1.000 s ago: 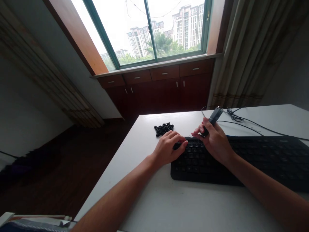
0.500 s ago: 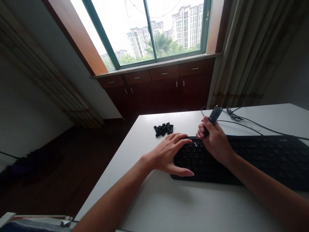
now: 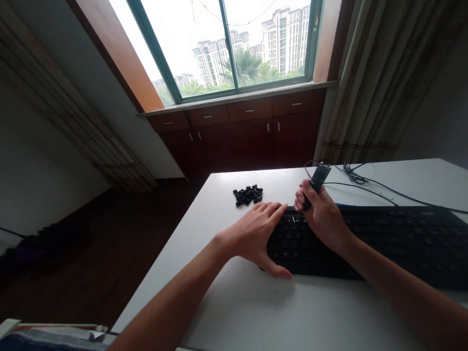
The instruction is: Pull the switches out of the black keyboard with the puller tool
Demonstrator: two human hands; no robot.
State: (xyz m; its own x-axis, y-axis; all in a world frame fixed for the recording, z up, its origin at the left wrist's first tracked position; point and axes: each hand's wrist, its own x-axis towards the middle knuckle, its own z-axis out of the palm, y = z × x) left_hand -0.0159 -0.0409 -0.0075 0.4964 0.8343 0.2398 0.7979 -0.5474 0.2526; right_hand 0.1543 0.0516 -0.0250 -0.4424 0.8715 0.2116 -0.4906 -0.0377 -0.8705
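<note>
A black keyboard (image 3: 395, 239) lies along the right side of the white table. My left hand (image 3: 254, 234) spans its left end, thumb against the front edge and fingers at the back edge, gripping it. In my right hand (image 3: 323, 214), closed in a fist, is a black keycap puller (image 3: 317, 179) with a wide dark end pointing up. Its thin wire end reaches down to the keys at the upper left of the keyboard, partly hidden by the hand. Behind my left hand sits a small pile of black keycaps (image 3: 248, 195).
Thin black cables (image 3: 354, 174) lie coiled at the back of the white table (image 3: 234, 312) and run off to the right. A dark red cabinet (image 3: 234, 141) stands beyond the table, under a window. At the lower left there is a zipped fabric item (image 3: 54, 343).
My left thumb has moved down to the keyboard's front edge, and its fingers have drawn back slightly. My right hand has shifted a little left and down with the keycap puller.
</note>
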